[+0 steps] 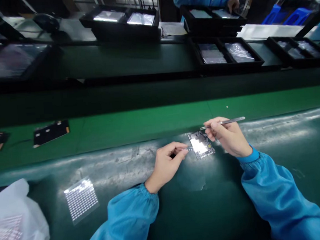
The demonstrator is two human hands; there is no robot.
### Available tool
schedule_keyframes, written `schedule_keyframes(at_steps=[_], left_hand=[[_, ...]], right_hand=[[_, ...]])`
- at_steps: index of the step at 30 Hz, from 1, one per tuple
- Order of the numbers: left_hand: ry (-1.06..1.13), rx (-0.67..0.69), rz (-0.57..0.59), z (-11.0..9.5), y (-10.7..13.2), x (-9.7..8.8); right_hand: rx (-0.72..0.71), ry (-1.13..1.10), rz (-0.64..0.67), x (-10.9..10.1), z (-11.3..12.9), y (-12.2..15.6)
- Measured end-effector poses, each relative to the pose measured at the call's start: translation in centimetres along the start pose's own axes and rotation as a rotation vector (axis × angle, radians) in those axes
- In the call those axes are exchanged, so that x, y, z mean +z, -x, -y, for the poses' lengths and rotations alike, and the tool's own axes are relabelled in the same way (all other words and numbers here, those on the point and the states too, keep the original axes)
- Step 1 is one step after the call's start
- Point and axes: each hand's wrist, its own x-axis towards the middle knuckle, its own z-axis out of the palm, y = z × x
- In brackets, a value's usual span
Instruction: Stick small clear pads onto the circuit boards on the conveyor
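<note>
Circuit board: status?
Left hand at silver-shielded rectangular circuit board; right hand gripping slim steel tweezers, fingers at board's edge; white plastic bag well left, not blocking.

Your tweezers (pixel 223 122) are smooth, brushed steel, and the circuit board (pixel 201 145) shows a glossy metal shield beside matt dark components. Your sleeves (pixel 276 192) are thin blue cloth with a slight sheen, the green surface (pixel 211 212) is a glossy, rubbery mat, and the bag (pixel 16 227) is thin white plastic.

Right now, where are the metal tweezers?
In the head view, the metal tweezers are held in the right hand, with their tips reaching left to just above the circuit board.
</note>
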Motion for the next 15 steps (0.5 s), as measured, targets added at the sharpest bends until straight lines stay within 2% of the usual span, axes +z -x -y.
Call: schedule_keyframes(at_steps=[3,6,12,15], left_hand=[[-0.038,0.008,-0.007,0.0,0.0,0.0],[-0.056,0.014,-0.010,0.1,0.0,-0.1],[-0.032,0.015,-0.024,0.0,-0.2,-0.2],[-0.015,0.015,-0.008,-0.2,-0.3,-0.3]], right_hand=[[0.054,-0.015,0.065,0.9,0.1,0.9],[0.043,0.029,0.086,0.9,0.3,1.3],[-0.051,0.024,-0.033,-0.8,1.3,0.2],[-0.183,0.185,-0.035,-1.9,1.3,-0.1]])
